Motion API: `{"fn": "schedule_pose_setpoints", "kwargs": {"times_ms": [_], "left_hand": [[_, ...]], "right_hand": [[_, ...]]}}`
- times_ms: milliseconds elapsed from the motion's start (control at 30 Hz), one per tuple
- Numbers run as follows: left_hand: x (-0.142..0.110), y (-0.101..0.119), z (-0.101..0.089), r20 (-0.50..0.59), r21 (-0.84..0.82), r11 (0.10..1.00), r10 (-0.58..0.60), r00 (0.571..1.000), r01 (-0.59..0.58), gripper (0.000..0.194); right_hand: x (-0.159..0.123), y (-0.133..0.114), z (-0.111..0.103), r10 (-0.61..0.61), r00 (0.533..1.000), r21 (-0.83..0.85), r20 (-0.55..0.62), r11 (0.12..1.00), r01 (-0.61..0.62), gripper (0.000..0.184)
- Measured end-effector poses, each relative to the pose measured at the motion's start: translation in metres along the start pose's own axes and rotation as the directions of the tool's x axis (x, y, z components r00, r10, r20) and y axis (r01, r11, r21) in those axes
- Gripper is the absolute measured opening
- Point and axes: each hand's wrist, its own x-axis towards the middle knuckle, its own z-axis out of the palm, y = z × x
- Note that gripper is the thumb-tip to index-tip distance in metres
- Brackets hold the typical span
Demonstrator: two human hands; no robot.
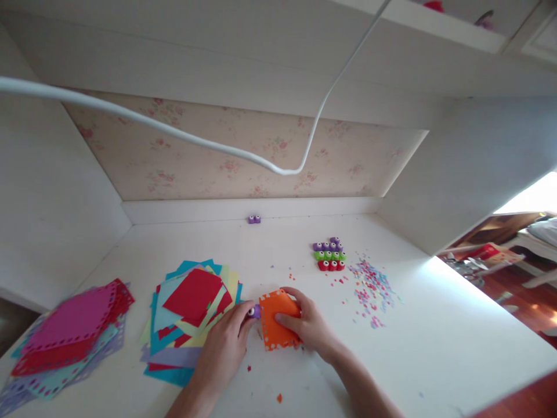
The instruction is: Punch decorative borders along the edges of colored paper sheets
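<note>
My left hand (230, 337) is closed around a small purple craft punch (255, 312), which sits at the left edge of an orange paper square (277, 325). Punched holes run along several edges of that paper. My right hand (307, 319) pinches the paper from its right side, thumb on top and fingers at the upper edge and behind. Left of my hands lies a pile of uncut coloured paper (194, 296) in red, blue, yellow and lilac. Farther left is a stack of hole-edged sheets (72, 319) with a magenta one on top.
Rows of purple, green and red punches (329, 255) stand right of centre, beside a scatter of tiny paper cutouts (372, 287). Two more purple punches (255, 219) are near the back wall. A white cable (195, 139) hangs across the view above the white desk (418, 348).
</note>
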Motion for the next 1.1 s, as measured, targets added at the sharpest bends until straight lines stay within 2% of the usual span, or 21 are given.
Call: {"fn": "schedule_pose_setpoints", "kwargs": {"times_ms": [200, 500, 667, 967, 1100], "left_hand": [[-0.001, -0.002, 0.001, 0.026, -0.01, 1.0, -0.008, 1.0, 0.009, 0.022], [-0.002, -0.007, 0.004, -0.013, -0.006, 1.0, 0.011, 1.0, -0.011, 0.023], [-0.001, -0.006, 0.003, 0.02, -0.004, 1.0, -0.02, 1.0, 0.021, 0.023], [-0.003, -0.009, 0.005, 0.009, 0.004, 1.0, -0.021, 1.0, 0.021, 0.025], [-0.003, -0.009, 0.005, 0.037, -0.006, 1.0, -0.023, 0.999, 0.023, 0.024]], "right_hand": [[0.001, 0.006, -0.001, -0.048, 0.998, -0.096, -0.045, 0.994, 0.043, 0.062], [-0.003, -0.002, 0.002, 0.053, 0.998, 0.117, -0.026, 0.992, -0.05, 0.068], [-0.004, -0.008, 0.003, 0.079, 0.997, 0.127, 0.017, 0.989, -0.08, 0.066], [-0.004, -0.003, 0.002, 0.041, 0.999, 0.123, 0.036, 0.991, -0.045, 0.063], [-0.003, 0.002, 0.0, -0.057, 0.998, 0.03, -0.032, 0.998, 0.057, 0.057]]}}
